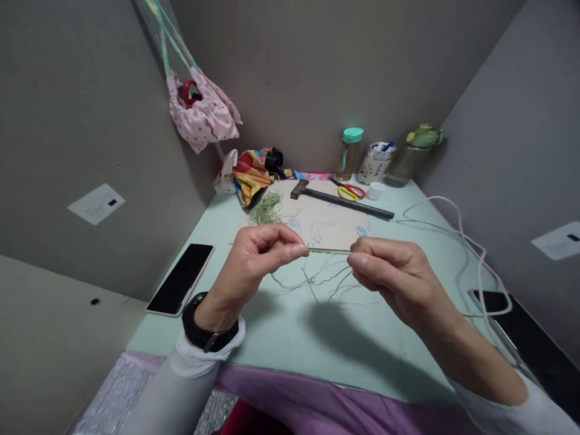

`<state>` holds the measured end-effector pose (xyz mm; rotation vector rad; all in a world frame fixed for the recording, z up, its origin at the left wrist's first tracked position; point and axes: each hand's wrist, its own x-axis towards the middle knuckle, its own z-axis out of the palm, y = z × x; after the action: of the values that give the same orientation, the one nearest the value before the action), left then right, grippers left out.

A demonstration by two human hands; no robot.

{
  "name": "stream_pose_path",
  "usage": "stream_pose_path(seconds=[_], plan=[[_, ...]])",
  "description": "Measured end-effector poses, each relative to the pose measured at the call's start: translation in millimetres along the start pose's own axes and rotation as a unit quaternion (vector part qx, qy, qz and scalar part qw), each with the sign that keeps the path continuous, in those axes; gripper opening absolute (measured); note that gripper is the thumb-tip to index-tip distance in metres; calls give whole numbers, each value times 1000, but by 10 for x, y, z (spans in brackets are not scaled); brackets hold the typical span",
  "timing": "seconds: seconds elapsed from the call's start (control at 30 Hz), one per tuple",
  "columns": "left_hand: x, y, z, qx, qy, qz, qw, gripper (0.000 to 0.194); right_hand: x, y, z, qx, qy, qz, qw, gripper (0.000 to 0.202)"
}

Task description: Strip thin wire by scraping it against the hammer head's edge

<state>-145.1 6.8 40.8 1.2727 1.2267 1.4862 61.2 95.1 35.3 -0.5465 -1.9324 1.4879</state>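
My left hand [263,251] and my right hand [392,272] hover above a pale green table [290,338]. Between their pinched fingertips runs a thin, straight green wire [328,251], held level at both ends. Several loose green wire strands [324,281] lie on the table right beneath it. A black watch sits on my left wrist.
A tangle of green wire [265,208] lies on a cardboard sheet [326,220] with a hammer [339,200] and scissors [351,192]. Bottles and a pen cup [376,162] stand at the back wall. Black phones rest at left [181,279] and right [525,335], a white cable [457,232] near the latter.
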Motion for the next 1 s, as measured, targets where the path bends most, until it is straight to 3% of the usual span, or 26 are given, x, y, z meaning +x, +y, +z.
stream_pose_path(seconds=[0.2,0.47,0.83,1.0], plan=[[-63,86,32,-25,-24,18,999,13,-3,-11,-6,22,-32,12,999,38],[-18,214,62,-57,-50,0,997,10,117,-240,-95,-93,-106,-26,990,30],[152,309,183,28,-29,83,996,9,263,-327,-89,-31,-99,-20,994,17],[253,308,225,62,-35,99,993,13,306,-301,-140,23,-104,-11,994,21]])
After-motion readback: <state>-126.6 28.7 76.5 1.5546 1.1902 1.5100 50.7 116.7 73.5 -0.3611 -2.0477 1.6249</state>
